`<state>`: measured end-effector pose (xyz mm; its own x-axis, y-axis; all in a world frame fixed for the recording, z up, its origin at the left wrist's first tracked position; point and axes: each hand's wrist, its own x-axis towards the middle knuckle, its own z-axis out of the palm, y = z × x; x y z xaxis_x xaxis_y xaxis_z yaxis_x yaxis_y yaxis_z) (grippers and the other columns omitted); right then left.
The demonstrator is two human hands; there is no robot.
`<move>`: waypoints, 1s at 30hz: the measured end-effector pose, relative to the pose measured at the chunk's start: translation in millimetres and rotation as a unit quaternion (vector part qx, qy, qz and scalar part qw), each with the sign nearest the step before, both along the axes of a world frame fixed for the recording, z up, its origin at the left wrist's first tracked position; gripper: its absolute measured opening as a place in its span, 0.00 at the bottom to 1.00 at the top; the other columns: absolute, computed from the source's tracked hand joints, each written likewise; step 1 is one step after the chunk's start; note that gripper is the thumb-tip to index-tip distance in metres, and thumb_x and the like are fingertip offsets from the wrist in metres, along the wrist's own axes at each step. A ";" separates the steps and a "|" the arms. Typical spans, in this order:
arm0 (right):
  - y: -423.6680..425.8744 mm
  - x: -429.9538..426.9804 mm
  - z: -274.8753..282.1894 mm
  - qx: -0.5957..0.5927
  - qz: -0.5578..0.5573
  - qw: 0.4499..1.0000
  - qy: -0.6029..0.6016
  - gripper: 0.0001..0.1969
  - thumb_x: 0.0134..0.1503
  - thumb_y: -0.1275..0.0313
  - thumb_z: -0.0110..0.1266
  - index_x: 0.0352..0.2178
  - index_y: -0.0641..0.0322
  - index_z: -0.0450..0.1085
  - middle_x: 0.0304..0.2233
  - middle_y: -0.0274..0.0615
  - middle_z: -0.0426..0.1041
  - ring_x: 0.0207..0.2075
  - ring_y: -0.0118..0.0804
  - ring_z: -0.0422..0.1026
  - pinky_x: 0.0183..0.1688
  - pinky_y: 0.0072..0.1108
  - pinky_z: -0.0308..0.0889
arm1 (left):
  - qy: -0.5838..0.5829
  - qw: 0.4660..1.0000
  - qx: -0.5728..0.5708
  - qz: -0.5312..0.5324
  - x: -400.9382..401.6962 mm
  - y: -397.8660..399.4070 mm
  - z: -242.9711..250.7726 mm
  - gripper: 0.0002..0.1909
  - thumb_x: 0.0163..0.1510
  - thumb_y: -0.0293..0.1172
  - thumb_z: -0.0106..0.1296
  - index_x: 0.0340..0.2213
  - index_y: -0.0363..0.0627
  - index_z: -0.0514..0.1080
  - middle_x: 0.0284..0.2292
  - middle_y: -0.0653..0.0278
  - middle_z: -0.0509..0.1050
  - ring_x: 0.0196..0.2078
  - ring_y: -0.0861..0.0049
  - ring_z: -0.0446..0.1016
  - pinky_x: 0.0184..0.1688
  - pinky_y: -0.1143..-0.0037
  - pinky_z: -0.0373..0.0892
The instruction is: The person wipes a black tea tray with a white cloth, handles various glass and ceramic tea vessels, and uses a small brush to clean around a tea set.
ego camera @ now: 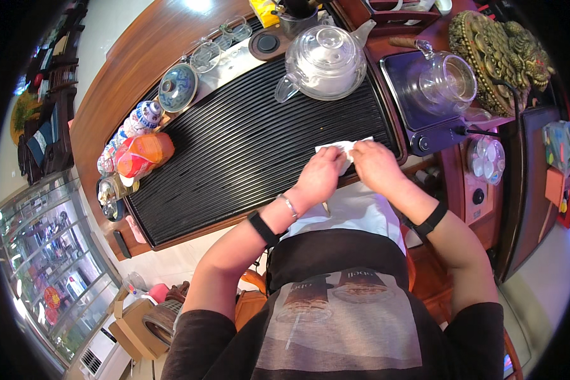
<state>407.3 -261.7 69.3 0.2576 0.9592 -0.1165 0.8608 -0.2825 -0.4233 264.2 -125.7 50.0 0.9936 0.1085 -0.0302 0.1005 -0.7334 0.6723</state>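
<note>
Both my hands meet at the near right edge of a black ribbed tea tray (247, 137). Between them is a crumpled white tissue (335, 145). My left hand (320, 175) pinches its left part, and my right hand (374, 164) grips the right part, fingertips almost touching. The tissue lies low over the ridges; some of it is hidden under my fingers. Beyond my hands, at the tray's far right, stands a large lidded glass teapot (327, 64). A few tiny specks lie on the ridges.
A glass kettle (444, 83) sits on an electric heating plate (408, 71) to the right, near a gold-coloured figurine (498, 61). Along the left and far sides are an orange-red packet (145, 154), a blue patterned lidded bowl (177, 88), glass cups (205, 56) and several small porcelain cups (146, 114).
</note>
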 end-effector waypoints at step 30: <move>77.9 -69.5 2.3 -0.020 0.160 0.986 -0.029 0.08 0.39 0.70 0.61 0.23 0.61 0.76 0.32 0.43 0.73 0.40 0.42 0.72 0.45 0.30 0.67 | 0.005 0.987 0.003 0.161 -90.8 23.9 3.9 0.19 0.47 0.15 0.48 0.42 0.38 0.75 0.39 0.58 0.72 0.41 0.59 0.69 0.46 0.68 0.68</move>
<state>337.8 -183.8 71.5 -0.0507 0.9875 -0.1490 0.9313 -0.0071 -0.3643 173.5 -101.8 53.9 0.9077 0.4179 -0.0384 0.3351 -0.6667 0.6658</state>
